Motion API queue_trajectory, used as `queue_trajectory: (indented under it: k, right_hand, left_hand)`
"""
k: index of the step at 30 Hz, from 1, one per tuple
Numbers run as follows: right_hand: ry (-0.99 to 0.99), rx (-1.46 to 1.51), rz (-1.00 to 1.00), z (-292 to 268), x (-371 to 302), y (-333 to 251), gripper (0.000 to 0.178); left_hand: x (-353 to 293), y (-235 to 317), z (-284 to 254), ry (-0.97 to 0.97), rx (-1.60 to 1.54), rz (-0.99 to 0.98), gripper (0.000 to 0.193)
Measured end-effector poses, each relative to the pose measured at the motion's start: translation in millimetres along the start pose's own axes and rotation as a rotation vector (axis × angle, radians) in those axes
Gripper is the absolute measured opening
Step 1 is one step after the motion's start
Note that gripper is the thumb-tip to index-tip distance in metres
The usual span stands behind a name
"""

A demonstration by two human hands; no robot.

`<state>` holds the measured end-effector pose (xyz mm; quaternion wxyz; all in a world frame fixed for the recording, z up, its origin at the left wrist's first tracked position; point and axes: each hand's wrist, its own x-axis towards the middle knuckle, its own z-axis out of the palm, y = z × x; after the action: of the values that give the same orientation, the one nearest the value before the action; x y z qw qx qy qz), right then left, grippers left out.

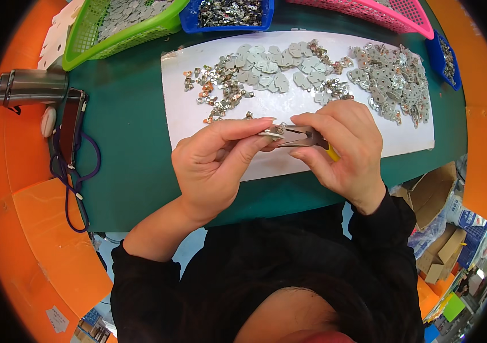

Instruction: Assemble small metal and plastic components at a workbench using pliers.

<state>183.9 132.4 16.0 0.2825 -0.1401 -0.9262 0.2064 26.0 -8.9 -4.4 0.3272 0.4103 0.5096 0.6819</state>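
Note:
My left hand (212,163) pinches a small metal part (272,134) between thumb and fingers, above the near edge of a white sheet (280,103). In my right hand (346,143) is a pair of pliers (306,137) with a bit of yellow handle showing. Their slightly parted jaws point left and reach the metal part; whether they grip it I cannot tell. Beyond my hands lie flat grey metal plates (263,66), with small clips (220,94) scattered to their left. A heap of metal pieces with holes (392,77) covers the sheet's right side.
Along the far edge stand a green basket (123,43), a blue bin (226,28) and a pink basket (386,22). A smaller blue bin (455,80) is at the right. On the left are a metal cup (38,87) and a phone (72,126) with a cord.

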Motion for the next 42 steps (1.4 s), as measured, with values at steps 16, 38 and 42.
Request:
queue_trajectory:
  k: [16,38,42]
  right_hand:
    - [-0.02,-0.109,-0.004,2.1,-1.0,-3.2,0.035]
    - [-0.785,1.107,0.84,-27.3,8.4,-7.2,0.049]
    - [-0.799,1.121,0.826,-25.9,9.3,-4.7,0.05]
  left_hand:
    - [7.8,-2.6,-5.3,-0.047,0.296,0.084,0.018]
    - [15.8,-1.0,-9.2,-0.161,0.521,0.383,0.005]
    - [16.0,0.7,-9.8,-0.169,0.535,0.397,0.006]
